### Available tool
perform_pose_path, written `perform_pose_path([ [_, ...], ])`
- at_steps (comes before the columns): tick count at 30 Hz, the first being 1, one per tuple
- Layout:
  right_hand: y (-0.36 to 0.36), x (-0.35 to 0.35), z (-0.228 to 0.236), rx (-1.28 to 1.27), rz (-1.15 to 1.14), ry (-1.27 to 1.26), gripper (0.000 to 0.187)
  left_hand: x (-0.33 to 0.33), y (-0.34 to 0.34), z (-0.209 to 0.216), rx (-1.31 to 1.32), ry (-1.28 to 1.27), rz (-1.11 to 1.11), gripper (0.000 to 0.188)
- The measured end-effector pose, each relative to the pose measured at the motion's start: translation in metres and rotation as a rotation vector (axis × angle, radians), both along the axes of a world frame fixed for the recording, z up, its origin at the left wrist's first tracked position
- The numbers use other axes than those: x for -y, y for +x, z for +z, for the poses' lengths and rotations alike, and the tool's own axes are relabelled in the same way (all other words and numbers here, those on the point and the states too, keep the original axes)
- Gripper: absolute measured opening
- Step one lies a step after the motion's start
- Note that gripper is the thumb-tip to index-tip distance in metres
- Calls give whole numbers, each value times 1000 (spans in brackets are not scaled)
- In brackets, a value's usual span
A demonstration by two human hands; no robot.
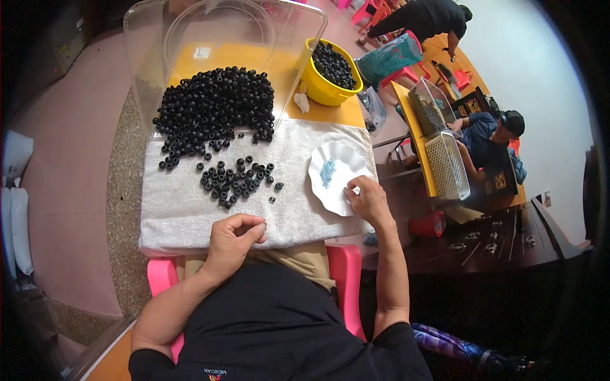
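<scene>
Near the front edge of the white towel, my left hand is closed, thumb against the curled index finger. Whatever lies between those fingertips is too small to make out. Over the right rim of a white scalloped plate, my right hand is closed in a pinch, its contents hidden. A patch of tiny blue pieces lies on the plate. Several small round black pieces with holes, like beads, are scattered on the towel ahead of my left hand. One black piece sits apart, nearest that hand.
A large heap of the black pieces spills from a clear plastic bin at the back. Right of it stands a yellow bucket filled with dark pieces. Farther right, a person sits by a white perforated basket; another person bends over a table.
</scene>
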State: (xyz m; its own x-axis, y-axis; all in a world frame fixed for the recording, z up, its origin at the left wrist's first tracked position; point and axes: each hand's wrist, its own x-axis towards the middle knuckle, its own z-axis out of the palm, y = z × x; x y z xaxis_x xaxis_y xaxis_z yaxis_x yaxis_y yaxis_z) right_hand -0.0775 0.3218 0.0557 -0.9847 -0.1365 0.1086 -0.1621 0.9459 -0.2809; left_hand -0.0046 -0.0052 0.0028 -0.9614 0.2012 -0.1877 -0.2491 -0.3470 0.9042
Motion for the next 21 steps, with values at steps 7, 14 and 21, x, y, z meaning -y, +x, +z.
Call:
perform_pose_path([
  [7,-1,-8,-10,-75,69,-47,17,-1,0,-3,-5,10,-2,14],
  [14,-5,-12,-21,-231,157,-187,21,-1,0,-4,-12,31,14,13],
  [21,6,-6,-20,-160,-44,-444,18,-1,-1,0,6,31,9,12],
])
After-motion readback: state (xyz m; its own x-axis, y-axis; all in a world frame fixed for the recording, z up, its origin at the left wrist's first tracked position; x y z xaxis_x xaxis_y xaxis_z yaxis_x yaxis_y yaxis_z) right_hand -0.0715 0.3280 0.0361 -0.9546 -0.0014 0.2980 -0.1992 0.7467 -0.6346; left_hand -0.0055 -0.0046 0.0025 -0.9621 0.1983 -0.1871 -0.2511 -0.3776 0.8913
